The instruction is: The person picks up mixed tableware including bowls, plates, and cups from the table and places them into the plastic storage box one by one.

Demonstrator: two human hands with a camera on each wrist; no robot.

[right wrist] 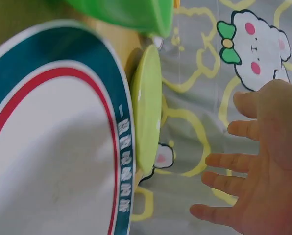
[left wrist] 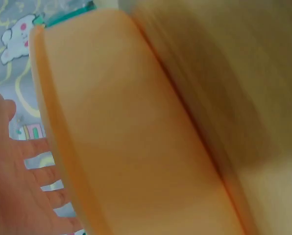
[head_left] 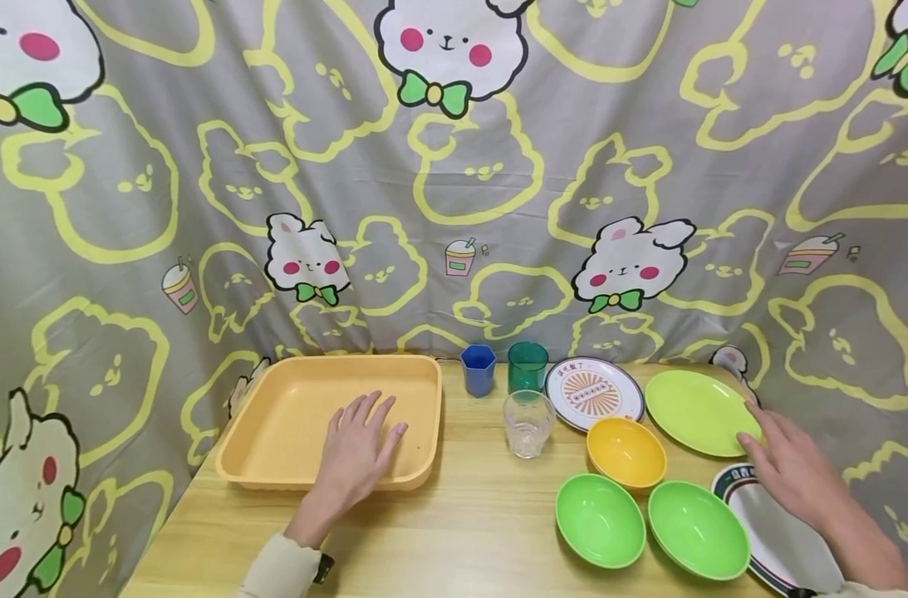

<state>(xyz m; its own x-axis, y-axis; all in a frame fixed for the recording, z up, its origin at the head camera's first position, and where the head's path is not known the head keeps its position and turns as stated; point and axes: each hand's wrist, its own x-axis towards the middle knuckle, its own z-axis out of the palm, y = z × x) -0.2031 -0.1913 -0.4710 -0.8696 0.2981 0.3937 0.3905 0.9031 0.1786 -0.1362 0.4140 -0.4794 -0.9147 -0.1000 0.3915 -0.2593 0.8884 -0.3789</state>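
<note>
My left hand (head_left: 359,448) hovers over the near side of an orange-yellow plastic tray (head_left: 274,448), its fingers spread and holding nothing. In the left wrist view the tray's outer wall (left wrist: 111,122) fills the middle, with the fingers beyond its rim. My right hand (head_left: 793,469) is stretched out near the lime-green oval plate (head_left: 700,411). It is above a white plate with a dark green and red rim (head_left: 786,531). The right wrist view has that hand (right wrist: 263,171) with fingers apart and nothing in them; the white plate (right wrist: 58,147) lies beside it.
Two green bowls (head_left: 601,522) and a yellow bowl (head_left: 626,453) stand right of centre. Behind them are a patterned plate (head_left: 594,394), a clear glass (head_left: 528,425), a green cup (head_left: 527,367) and a blue cup (head_left: 478,370). A printed curtain (head_left: 454,191) hangs along the table's (head_left: 454,540) back.
</note>
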